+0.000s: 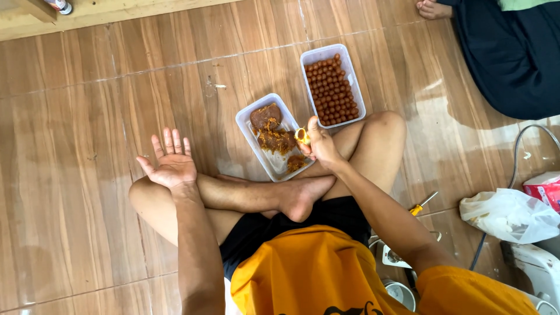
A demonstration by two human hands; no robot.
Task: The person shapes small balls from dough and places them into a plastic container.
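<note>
I sit cross-legged on a brown tiled floor. My left hand (pixel 170 161) is held palm up over my left knee, fingers spread, with nothing in it. My right hand (pixel 319 146) pinches a small yellowish piece of food (pixel 301 136) above the near end of a clear plastic container (pixel 245 119). That container holds brown lumps and crumbly brown paste. Beyond it lies a second clear container (pixel 352 74) filled with several small round brown balls.
Another person's dark clothing (pixel 513 58) and hand (pixel 431 8) are at the top right. A white plastic bag (pixel 508 214), a yellow-handled screwdriver (pixel 421 204), a cable (pixel 518 153) and white appliances (pixel 539 268) lie to my right. A wooden ledge (pixel 105 14) runs along the top left.
</note>
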